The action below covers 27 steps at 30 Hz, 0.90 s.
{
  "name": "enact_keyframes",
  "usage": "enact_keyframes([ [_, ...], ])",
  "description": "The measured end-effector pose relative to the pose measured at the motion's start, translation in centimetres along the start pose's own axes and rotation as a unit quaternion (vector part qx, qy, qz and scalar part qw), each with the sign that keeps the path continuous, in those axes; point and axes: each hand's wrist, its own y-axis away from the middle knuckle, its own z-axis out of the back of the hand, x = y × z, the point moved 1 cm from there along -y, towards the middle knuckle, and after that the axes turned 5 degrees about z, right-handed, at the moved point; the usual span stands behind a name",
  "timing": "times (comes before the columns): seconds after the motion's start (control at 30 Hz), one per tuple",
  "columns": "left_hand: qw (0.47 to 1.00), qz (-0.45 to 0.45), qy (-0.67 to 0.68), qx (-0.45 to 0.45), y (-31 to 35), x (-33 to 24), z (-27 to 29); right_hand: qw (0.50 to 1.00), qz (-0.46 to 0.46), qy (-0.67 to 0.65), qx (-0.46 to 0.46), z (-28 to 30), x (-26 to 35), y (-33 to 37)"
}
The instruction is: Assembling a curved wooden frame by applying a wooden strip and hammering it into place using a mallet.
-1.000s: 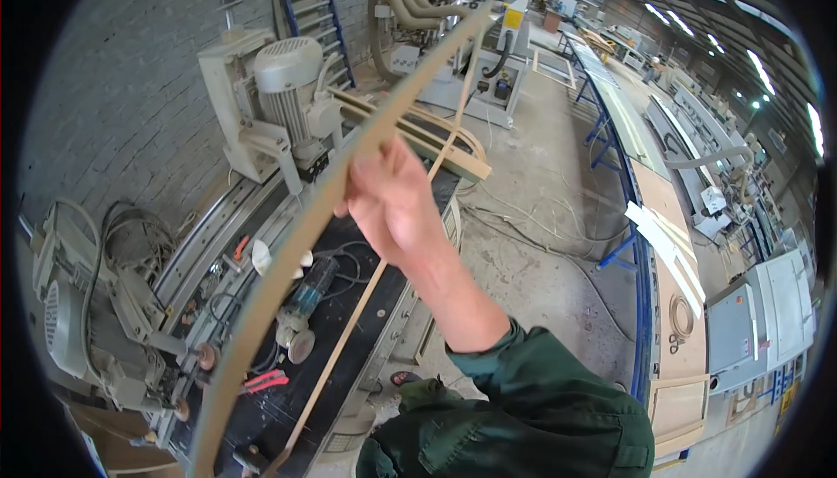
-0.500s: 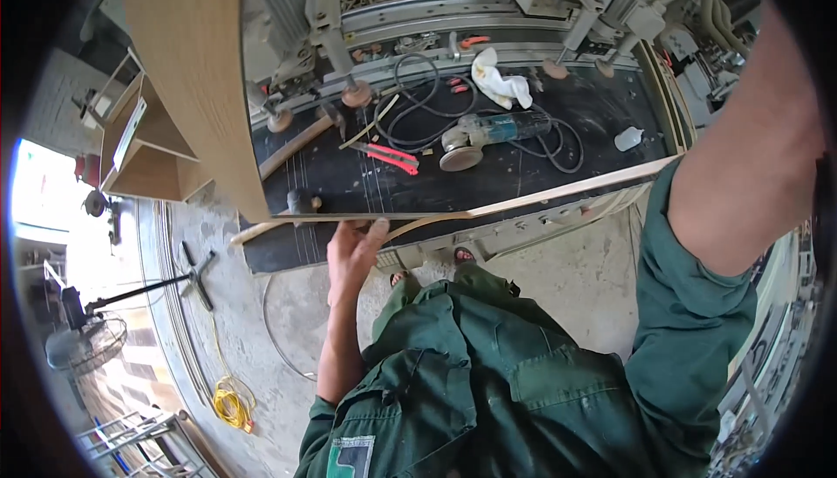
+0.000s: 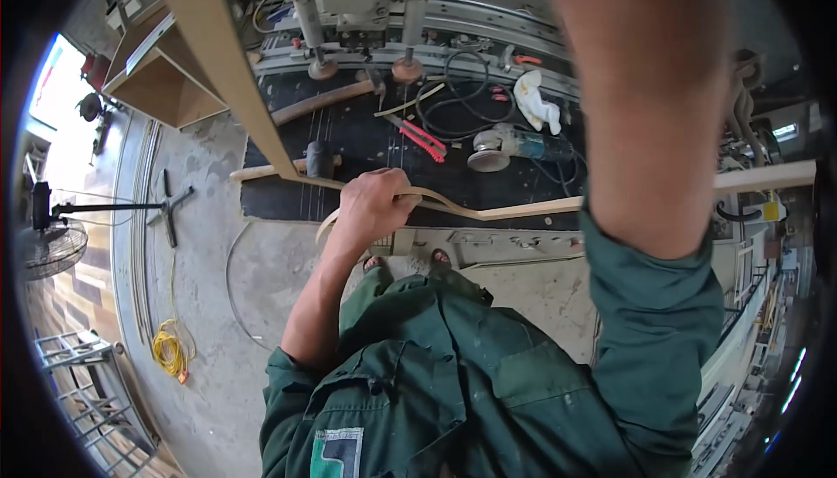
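My left hand [image 3: 375, 205] is closed, knuckles up, round a thin, flexible wood-coloured strip [image 3: 443, 201] at the near edge of a light wooden frame. One end of that strip curls out below the hand; on the other side it bows towards the frame's long near rail [image 3: 527, 208]. A tall wooden side board [image 3: 212, 37] rises from the frame's left corner. My right forearm [image 3: 649, 120] reaches up across the view, blurred, and its hand lies beyond the upper edge.
Behind the frame, a black worktop [image 3: 366, 133] carries a mallet [image 3: 320, 160], a hammer [image 3: 327, 101], a red utility knife [image 3: 422, 139], a corded angle grinder [image 3: 514, 146] and a white cloth [image 3: 535, 103]. Machine clamps stand beyond. A fan [image 3: 57, 247] and yellow cord coil [image 3: 170, 349] are left.
My left hand has turned from beneath the rail to over it, gripping the strip. The side board shows narrower. My right arm has swung inward and up, and the view has shifted.
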Motion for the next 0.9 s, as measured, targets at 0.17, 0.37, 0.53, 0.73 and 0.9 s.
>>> enact_keyframes([
  [0.17, 0.984, 0.024, -0.137, 0.11, -1.4, 3.9, -2.0, 0.999, -0.01, 0.027, 0.026, -4.2, -0.7, -1.0],
  [0.37, 0.991, 0.006, -0.119, 0.067, -1.4, 5.5, -5.5, 0.998, -0.034, 0.03, 0.044, -8.5, -3.6, -1.2],
  [0.53, 0.985, -0.009, -0.17, 0.022, -1.6, 7.8, -6.9, 0.996, -0.051, 0.027, 0.065, -10.6, -4.5, -1.3],
  [0.73, 0.979, 0.01, -0.172, 0.107, -2.5, 7.7, -5.5, 0.988, -0.044, 0.101, -0.109, -10.4, -2.1, 6.1],
  [0.9, 0.979, 0.001, -0.179, 0.101, -2.2, 8.5, -5.9, 0.783, -0.589, -0.141, 0.141, -2.8, 3.9, 28.1],
])
